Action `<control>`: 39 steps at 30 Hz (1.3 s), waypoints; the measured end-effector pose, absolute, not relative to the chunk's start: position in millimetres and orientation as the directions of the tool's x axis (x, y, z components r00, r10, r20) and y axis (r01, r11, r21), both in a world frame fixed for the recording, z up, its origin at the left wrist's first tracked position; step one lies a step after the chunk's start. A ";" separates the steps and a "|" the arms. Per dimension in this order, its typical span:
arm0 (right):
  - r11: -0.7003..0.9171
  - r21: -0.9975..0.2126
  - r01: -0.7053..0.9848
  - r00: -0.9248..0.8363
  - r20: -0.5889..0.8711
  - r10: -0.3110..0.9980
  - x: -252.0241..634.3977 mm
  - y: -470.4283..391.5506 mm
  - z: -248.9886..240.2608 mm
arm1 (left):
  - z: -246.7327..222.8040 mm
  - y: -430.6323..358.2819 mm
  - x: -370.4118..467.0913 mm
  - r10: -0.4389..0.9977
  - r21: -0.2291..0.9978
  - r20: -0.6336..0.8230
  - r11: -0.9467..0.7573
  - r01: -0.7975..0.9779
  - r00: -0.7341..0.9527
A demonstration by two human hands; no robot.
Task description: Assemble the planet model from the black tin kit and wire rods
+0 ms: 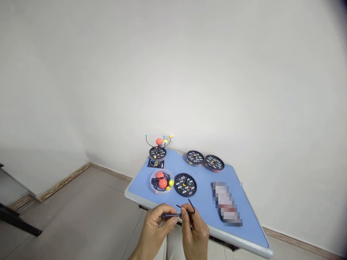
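My left hand (158, 225) pinches a thin black rod (170, 215) with a small ring at its left end. Close beside it, my right hand (194, 229) grips curved black rods (192, 206), one of which bends upward. Both hands are over the table's front edge. Beyond them, a clear round tub (151, 184) holds red balls (162, 183), small yellow balls (171, 183) and several black rods. Touching or nearly touching the tub, a black printed disc (189, 190) lies flat with a short black post standing near its middle.
The blue table (202, 207) bears an assembled planet model (158, 151) at the back left, on or behind a dark card (155, 163). Two round tubs with black lids (195, 157) stand at the back. A blurred flat object (227, 204) lies at the right.
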State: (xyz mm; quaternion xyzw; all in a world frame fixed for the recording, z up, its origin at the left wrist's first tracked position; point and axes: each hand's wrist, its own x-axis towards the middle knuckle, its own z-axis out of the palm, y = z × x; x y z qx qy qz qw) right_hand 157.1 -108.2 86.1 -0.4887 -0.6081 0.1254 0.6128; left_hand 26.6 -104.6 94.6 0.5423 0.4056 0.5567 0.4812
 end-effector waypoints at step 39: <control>0.050 -0.817 -0.574 0.134 -0.033 0.990 160.9 -108.1 97.7 | 102.1 -104.4 14.7 0.994 0.932 0.094 -0.070 -0.356 0.050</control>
